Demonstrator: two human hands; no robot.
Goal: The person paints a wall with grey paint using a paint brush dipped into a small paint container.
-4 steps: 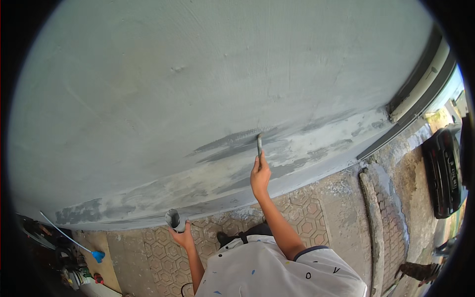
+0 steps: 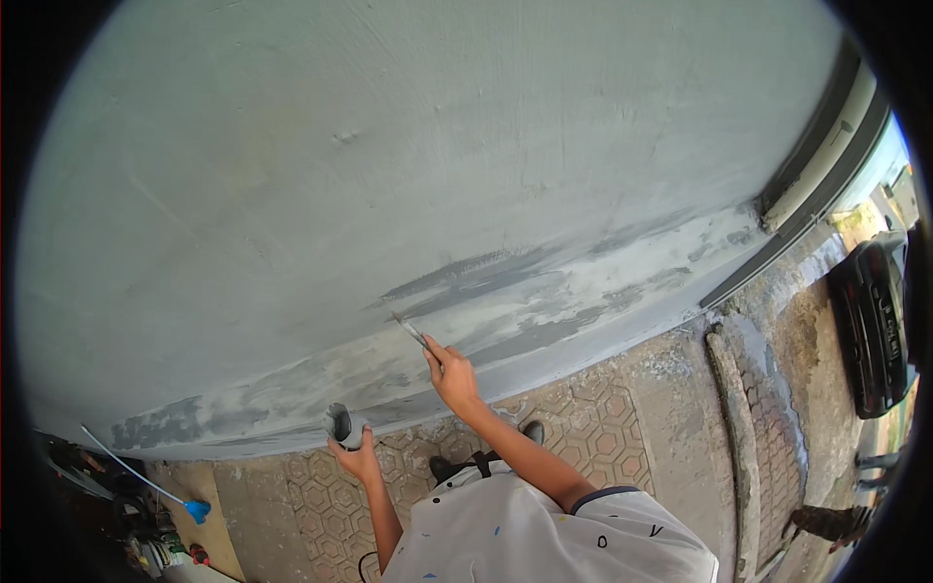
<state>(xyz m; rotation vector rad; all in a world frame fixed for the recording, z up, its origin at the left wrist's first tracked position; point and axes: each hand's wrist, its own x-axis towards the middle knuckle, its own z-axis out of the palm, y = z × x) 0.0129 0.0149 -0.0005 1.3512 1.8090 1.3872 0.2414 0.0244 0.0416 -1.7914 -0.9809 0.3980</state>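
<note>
My right hand (image 2: 453, 377) is closed around the handle of a slim paintbrush (image 2: 412, 331). The brush tilts up and left, its tip at or very near the wall (image 2: 321, 175), just below the left end of a dark grey streak (image 2: 457, 275). Lower and to the left, my left hand (image 2: 356, 461) grips a grey cup (image 2: 356, 429) from below and the side. The cup's mouth is turned up, and its inside looks dark grey. Patchy grey and whitish smears run along the wall's lower band.
Hexagon-patterned paving (image 2: 607, 428) lies at the wall's foot. Rightward are a raised curb (image 2: 729, 418), a dark car (image 2: 868, 330) and a partly seen person (image 2: 831, 523). At lower left, a blue-ended rod (image 2: 197, 509) leans near cluttered items.
My right hand has swung left and a little down with the paintbrush, away from the dark streak's right part. My left hand and the cup have barely moved.
</note>
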